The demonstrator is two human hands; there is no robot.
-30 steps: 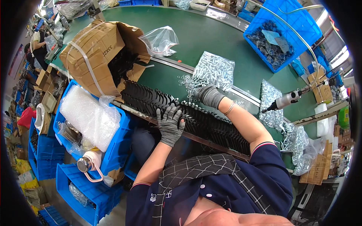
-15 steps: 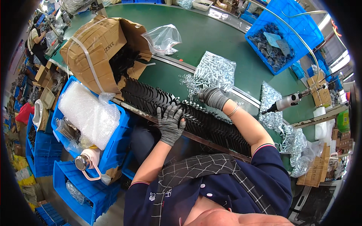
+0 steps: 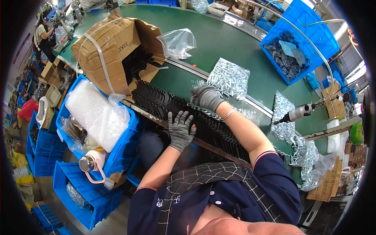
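Note:
A long row of identical black curved parts stands packed side by side along the near table edge. My left hand, in a grey striped glove, rests on the near side of the row with its fingers stretched and apart. Above the row's far side, my right hand in a matching glove has its fingers curled downward; anything in them is hidden. Small metal rings lie loose beside the right wrist. Beyond this hand, a clear bag of silvery screws lies on the green table.
At left, a cardboard box of black parts lies on its side. Below it, bubble wrap and a pink-handled bottle top a blue crate. A power screwdriver hangs at right, near more screw bags. A blue bin stands far right.
My right hand has moved left and nearer, from the loose rings and screws to above the black row. My left hand stays at the row, its fingers now more plainly stretched. The view has shifted slightly.

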